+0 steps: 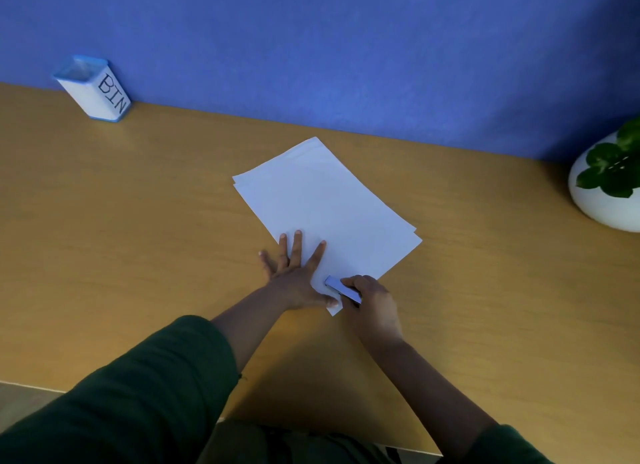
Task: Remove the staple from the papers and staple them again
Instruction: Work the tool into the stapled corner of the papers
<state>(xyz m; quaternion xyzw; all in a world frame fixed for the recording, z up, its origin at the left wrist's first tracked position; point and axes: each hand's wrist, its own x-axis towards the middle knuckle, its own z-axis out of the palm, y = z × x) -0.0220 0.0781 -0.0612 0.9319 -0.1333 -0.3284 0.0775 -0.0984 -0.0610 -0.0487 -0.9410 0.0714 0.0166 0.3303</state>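
Meanwhile, papers (pixel 325 204) are lying mid-desk, angled toward 11 o'clock, their near corner at 6 o'clock being worked on. A small stapler (pixel 343 289) is sitting at that corner, the right hand (pixel 374 308) curling tightly around it. At 9 o'clock of the tool, the left hand (pixel 294 273) is pressing flat, fingers spread. Whether the old staple is out cannot be told. A bin (pixel 95 89) is standing far off at 10 o'clock on the desk (pixel 138 221).

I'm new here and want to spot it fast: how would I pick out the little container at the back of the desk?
Follow the blue wall to the far left of the wooden desk. There stands a small white box with blue rims, the only thing marked BIN in black letters.
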